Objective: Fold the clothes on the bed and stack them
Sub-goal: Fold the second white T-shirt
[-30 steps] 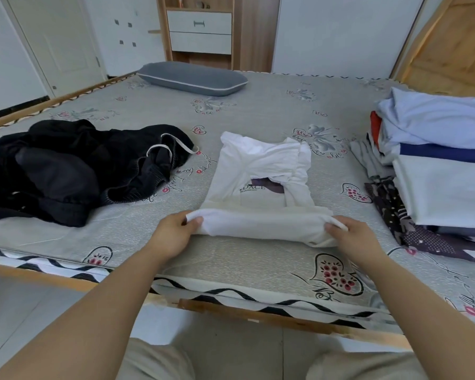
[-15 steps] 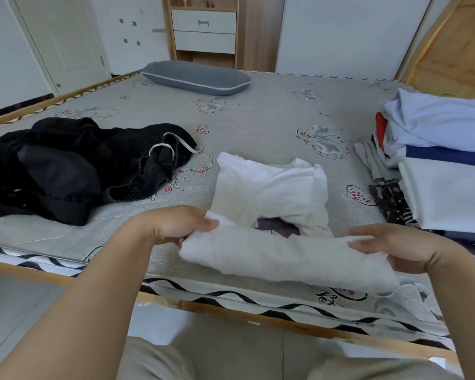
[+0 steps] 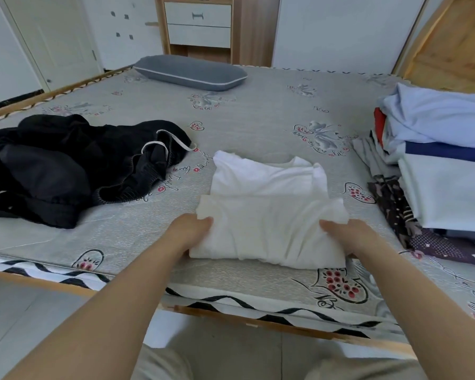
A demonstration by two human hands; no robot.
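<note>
Your left hand (image 3: 188, 233) and right hand (image 3: 350, 237) frame a white shirt (image 3: 266, 215) near the front edge of the bed (image 3: 258, 119), where its lower half lies doubled up over the upper half. Each hand holds one side of the folded bundle, fingers tucked under or against the cloth; the left thumb lies on top of the fabric at the left edge, and the right hand's fingers curl at the right edge, so both grips look closed on the shirt, though the fingertips are hidden beneath it.

The fold in hand looks nearly finished: the shirt's hem end lies across the chest and the top layer shows loose wrinkles between your hands. To your right, a stack (image 3: 444, 171) of folded clothes in pale blue, white, navy and a dark print sits at the bed's edge, just beside the shirt. To your left, well apart, a heap of black clothes (image 3: 66, 165) with a white drawstring lies unfolded. A grey pillow (image 3: 189, 72) rests at the far side.

The next move likely calls for smoothing or tightening this bundle, then lifting it with both hands supporting the underside so the layers do not slip, and carrying it right onto the stack. The black heap remains to be folded after that.
</note>
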